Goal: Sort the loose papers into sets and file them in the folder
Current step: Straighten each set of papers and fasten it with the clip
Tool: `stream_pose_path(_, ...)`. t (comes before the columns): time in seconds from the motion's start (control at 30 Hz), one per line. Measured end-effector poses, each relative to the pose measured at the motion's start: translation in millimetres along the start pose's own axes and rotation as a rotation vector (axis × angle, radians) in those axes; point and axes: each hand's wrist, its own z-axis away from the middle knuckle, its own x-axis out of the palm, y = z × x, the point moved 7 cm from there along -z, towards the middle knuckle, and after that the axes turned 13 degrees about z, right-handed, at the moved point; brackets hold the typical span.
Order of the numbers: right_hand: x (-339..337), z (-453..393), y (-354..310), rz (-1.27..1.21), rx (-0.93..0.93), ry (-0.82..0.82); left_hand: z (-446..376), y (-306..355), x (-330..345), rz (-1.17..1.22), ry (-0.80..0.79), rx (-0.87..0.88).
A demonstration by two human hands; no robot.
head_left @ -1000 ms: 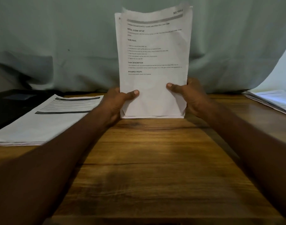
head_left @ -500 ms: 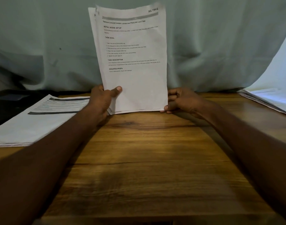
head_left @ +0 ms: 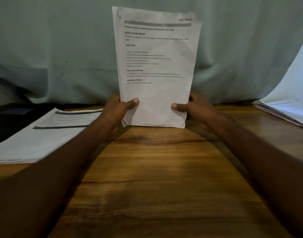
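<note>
A set of white printed papers (head_left: pixel 156 66) stands upright on its bottom edge on the wooden table (head_left: pixel 156 177), printed side toward me. My left hand (head_left: pixel 118 110) grips its lower left edge, thumb on the front. My right hand (head_left: pixel 193 109) grips the lower right edge the same way. A second stack of printed papers (head_left: pixel 44 134) lies flat at the left. At the far right lies a white open folder (head_left: pixel 288 109) with sheets in it, its cover raised.
A pale green cloth (head_left: pixel 61 48) hangs behind the table. A dark object (head_left: pixel 15 115) sits at the far left, behind the flat stack. Bare wood stretches between my forearms toward me.
Half a second ago my right hand was off the papers, which leaned left in my left hand. Now both hands hold the set upright at the centre again, bottom edge on the table.
</note>
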Motion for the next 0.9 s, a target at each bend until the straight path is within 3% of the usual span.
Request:
stream_pose_path(0.07, -3, -1, -2, -0.022, 0.008, 0.028, -1, 9, 6, -0.112, -0.015, 0.084)
stream_pose_path(0.3, 15, 10, -11, -0.217, -0.038, 0.007, 7, 24, 16, -0.150, -0.050, 0.205)
stream_pose_path(0.43, 13, 13, -27, -0.087, -0.116, 0.118, 9, 33, 21, -0.225, -0.058, 0.246)
stream_pose_path(0.57, 8, 18, -47, -0.051, -0.202, 0.205, 10, 51, 25, -0.147, 0.007, 0.332)
stream_pose_path(0.8, 27, 19, -24, 0.017, -0.052, 0.128, 11, 21, 19, -0.169, 0.045, 0.213)
stream_pose_path(0.9, 20, 22, -35, -0.033, -0.131, 0.175, 16, 29, 21, -0.171, 0.089, 0.273)
